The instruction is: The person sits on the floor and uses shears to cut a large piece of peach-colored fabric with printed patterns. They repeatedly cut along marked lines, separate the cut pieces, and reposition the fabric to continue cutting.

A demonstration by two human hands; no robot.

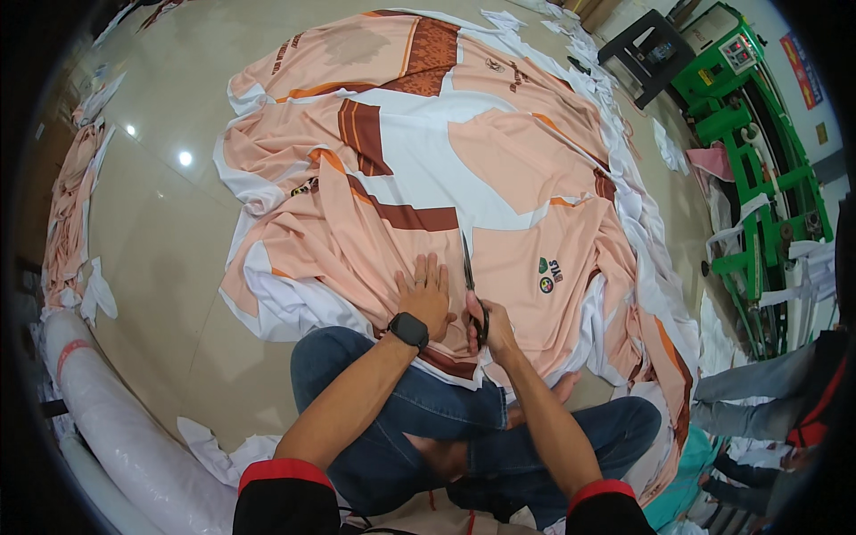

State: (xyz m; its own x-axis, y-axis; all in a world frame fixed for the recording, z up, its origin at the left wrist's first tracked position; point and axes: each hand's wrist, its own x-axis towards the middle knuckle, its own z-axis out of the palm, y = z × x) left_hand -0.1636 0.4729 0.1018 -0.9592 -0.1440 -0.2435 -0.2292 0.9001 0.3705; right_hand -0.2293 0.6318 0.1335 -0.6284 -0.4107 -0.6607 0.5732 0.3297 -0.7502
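"What does the left hand (426, 303) do on your end?"

"I have it open, palm down, its fingers stretched toward the far side and pressed flat on the cloth (513, 308). A black watch (409, 330) sits on that wrist."

"And the right hand (495, 332)?"

"That one is closed on the black handles of the scissors (467, 267), just right of the left hand. I see the blades point to the far side, their tips at the white area (415, 160) of the cloth, beside the end of a brown band (415, 217). From here I cannot tell how far apart the blades stand."

"Where does the cloth lie?"

"Spread over the floor (178, 241) in rumpled layers, with its near edge against the person's jeans (392, 446). It is mostly peach, with brown and orange bands; I make out two small emblems (546, 275) right of the scissors and a large brown panel (434, 53) on the far side."

"What else do you get around it?"

"On the left, a heap of peach and white fabric (74, 209), and nearer, a long roll (120, 428) in clear wrap. On the far right I have a black stool (644, 55) beside a green machine (731, 120). On the near right, another person's trousers (758, 401) show, and a teal sheet (679, 486) lies near them."
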